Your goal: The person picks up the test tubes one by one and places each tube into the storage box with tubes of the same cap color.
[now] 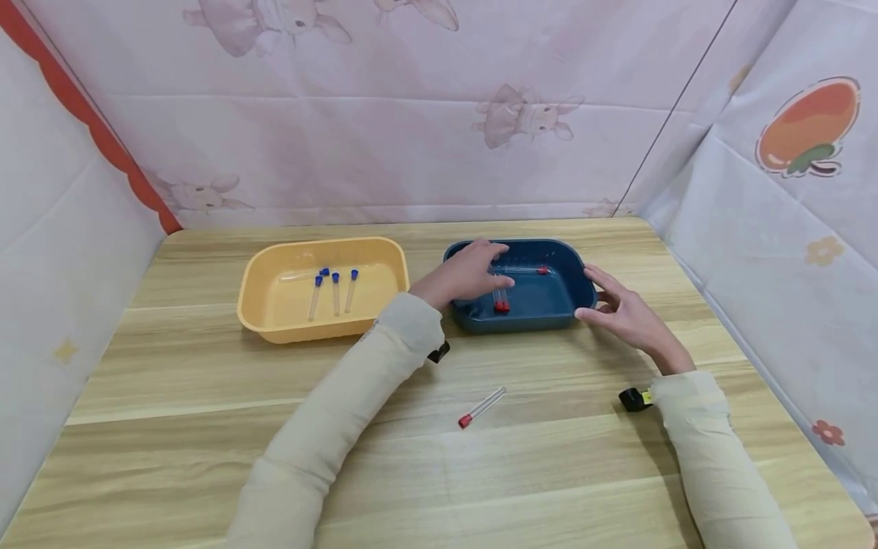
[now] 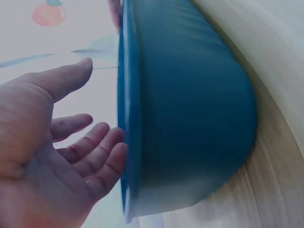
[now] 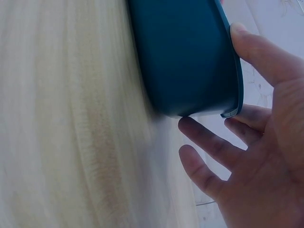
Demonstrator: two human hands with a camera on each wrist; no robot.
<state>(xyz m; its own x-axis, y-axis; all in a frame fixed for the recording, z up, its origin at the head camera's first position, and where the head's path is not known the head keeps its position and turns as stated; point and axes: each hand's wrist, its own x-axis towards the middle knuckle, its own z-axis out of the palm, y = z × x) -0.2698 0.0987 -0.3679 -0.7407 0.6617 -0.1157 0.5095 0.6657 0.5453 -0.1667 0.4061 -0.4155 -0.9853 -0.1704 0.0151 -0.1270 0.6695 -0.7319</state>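
Note:
My left hand (image 1: 469, 273) is over the left end of a dark blue plastic basin (image 1: 542, 324). Its fingers are loosely bent, thumb apart, with nothing seen between them; in the left wrist view, fingertips lie at the basin's rim (image 2: 130, 118). At the opposite end, my right hand (image 1: 627, 314) rests against the basin with spread fingers, its thumb (image 3: 254, 47) at the rim. Inside lie clear tubes with red caps (image 1: 502, 306), partly hidden by the left hand, and another red-capped tube (image 1: 542, 270) farther back. One more red-capped tube (image 1: 482, 407) lies on the table in front.
To the left, a yellow basin (image 1: 322, 332) holds several clear tubes with blue caps (image 1: 335, 278). Both basins stand on a wood-grain table (image 1: 206, 427), with patterned cloth (image 1: 384, 168) behind and at the sides. A black wrist device (image 1: 634, 399) sits by the right sleeve.

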